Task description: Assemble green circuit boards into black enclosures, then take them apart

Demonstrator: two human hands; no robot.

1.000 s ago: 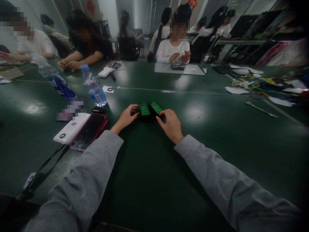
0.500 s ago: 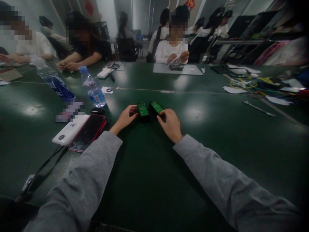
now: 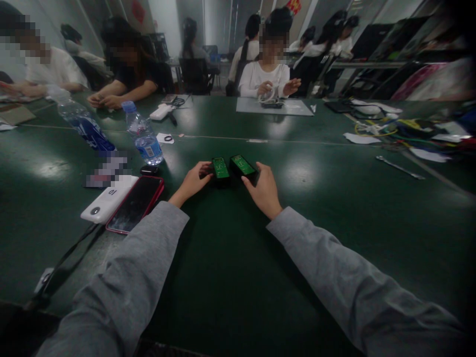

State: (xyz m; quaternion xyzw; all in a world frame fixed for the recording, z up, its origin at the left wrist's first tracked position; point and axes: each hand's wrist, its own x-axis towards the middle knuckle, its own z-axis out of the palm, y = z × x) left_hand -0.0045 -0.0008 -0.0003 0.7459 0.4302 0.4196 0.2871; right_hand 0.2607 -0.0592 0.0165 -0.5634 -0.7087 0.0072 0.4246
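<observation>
Two small green circuit boards in black housings lie side by side on the dark green table, angled away from each other. My left hand (image 3: 194, 181) is at the left side of the left circuit board (image 3: 220, 168), its thumb and curled fingers against that edge; the fingers' undersides are hidden. My right hand (image 3: 265, 189) grips the right circuit board (image 3: 241, 165) round its near end. The right thumb lies along the near side and the fingers along the right edge, so the top of the board shows.
To my left are a red-edged phone (image 3: 136, 204), a white power bank (image 3: 107, 199), a small black object (image 3: 149, 170) and two plastic bottles, the nearer one (image 3: 144, 136) clear. A wrench (image 3: 399, 167) and tangled cables (image 3: 386, 128) lie right. A co-worker (image 3: 274, 77) sits opposite at a grey mat (image 3: 249, 106).
My right fingers have moved off the top of the right board to its right edge, and that board has turned slightly. My left hand stays put. The co-worker opposite has spread their hands apart.
</observation>
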